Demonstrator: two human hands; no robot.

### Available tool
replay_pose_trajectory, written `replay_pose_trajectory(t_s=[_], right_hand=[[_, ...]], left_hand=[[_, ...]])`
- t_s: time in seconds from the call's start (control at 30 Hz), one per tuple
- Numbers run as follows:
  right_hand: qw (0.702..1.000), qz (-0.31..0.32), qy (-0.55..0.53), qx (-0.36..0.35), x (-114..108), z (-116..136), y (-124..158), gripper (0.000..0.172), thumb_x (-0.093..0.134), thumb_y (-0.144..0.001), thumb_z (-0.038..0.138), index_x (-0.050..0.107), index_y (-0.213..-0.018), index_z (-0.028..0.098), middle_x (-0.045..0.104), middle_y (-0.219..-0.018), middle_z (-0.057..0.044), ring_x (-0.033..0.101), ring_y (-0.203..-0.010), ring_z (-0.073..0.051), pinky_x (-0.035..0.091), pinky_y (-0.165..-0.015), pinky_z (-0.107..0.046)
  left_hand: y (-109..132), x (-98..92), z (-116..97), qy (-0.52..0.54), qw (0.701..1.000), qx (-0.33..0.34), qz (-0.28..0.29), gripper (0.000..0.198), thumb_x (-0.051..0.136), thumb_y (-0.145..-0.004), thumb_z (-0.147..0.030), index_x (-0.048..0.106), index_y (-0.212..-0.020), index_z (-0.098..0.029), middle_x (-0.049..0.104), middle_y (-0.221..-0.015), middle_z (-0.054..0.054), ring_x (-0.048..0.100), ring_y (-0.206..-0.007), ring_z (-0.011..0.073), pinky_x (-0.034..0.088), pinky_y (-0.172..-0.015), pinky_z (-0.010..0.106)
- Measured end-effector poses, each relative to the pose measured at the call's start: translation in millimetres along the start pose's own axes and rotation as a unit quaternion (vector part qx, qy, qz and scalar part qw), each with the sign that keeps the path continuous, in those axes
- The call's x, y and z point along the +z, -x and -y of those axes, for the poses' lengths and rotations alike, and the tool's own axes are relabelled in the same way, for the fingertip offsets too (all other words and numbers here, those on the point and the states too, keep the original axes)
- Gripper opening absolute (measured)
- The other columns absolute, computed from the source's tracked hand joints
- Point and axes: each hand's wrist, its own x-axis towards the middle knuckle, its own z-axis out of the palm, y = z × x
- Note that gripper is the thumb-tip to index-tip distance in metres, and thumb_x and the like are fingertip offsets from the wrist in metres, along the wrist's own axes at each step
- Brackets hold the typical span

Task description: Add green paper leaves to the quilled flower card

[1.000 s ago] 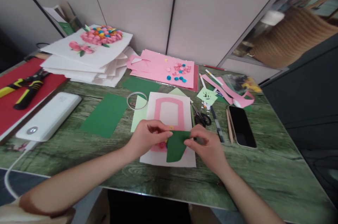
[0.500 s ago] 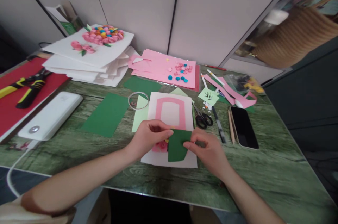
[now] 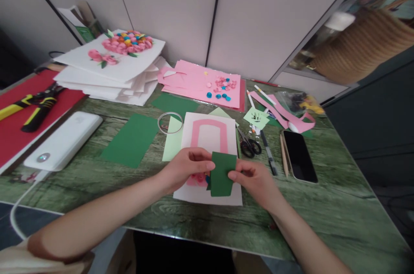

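Both of my hands pinch a small dark green paper piece point(image 3: 222, 172) just above a white card point(image 3: 207, 194) that bears a pink arch frame point(image 3: 209, 129). My left hand point(image 3: 186, 168) grips the piece's left edge between thumb and fingers. My right hand point(image 3: 257, 181) pinches its right edge. Pink rolled paper flowers point(image 3: 198, 179) on the card peek out under my left hand. The card lies on the green wood-grain table point(image 3: 323, 209).
Scissors point(image 3: 248, 144), a pen point(image 3: 268, 151), a wooden stick point(image 3: 283, 151) and a black phone point(image 3: 300, 155) lie right of the card. A dark green sheet point(image 3: 131, 139), tape ring point(image 3: 168, 122) and white power bank point(image 3: 63, 140) lie left. Stacked white cards point(image 3: 110, 71), pink sheets point(image 3: 200, 82) and pliers point(image 3: 32, 106) sit behind.
The green piece has been turned more upright and shifted slightly right between my fingers. My right hand moved a little closer to the piece's edge.
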Motion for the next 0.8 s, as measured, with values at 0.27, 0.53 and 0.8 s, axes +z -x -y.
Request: replay_pose_trajectory(t_s=[0.27,0.53,0.8], right_hand=[[1.0,0.005,0.018,-0.008,-2.8,0.6,-1.6,0.031,0.064,-0.075,0.039,0.054,-0.054,0.018,0.052,-0.059,0.001,0.046,-0.059,-0.013,0.036,-0.058,-0.026],[0.999,-0.003,0.041,-0.01,-1.5,1.1,-1.6,0.031,0.062,-0.077,0.036,0.055,-0.053,0.018,0.052,-0.054,0.002,0.043,-0.054,-0.012,0.032,-0.053,-0.025],[0.997,0.025,0.073,-0.027,-3.3,6.8,-1.4,0.029,0.063,-0.077,0.032,0.057,-0.053,0.017,0.057,-0.057,0.001,0.048,-0.058,-0.012,0.035,-0.056,-0.025]], left_hand=[[3.0,-1.3,1.3,-0.059,0.998,0.016,-0.003,0.022,0.078,-0.062,-0.027,0.062,-0.057,-0.013,0.057,-0.046,-0.003,0.053,-0.042,0.0081,0.041,-0.043,0.019],[4.1,1.3,-1.7,-0.094,0.994,0.031,-0.035,0.022,0.076,-0.062,-0.027,0.06,-0.057,-0.013,0.059,-0.046,-0.002,0.054,-0.04,0.0093,0.043,-0.042,0.021],[4.5,1.4,-2.5,-0.115,0.991,0.045,-0.046,0.021,0.075,-0.063,-0.028,0.06,-0.059,-0.014,0.059,-0.044,-0.002,0.054,-0.04,0.0096,0.043,-0.043,0.021]])
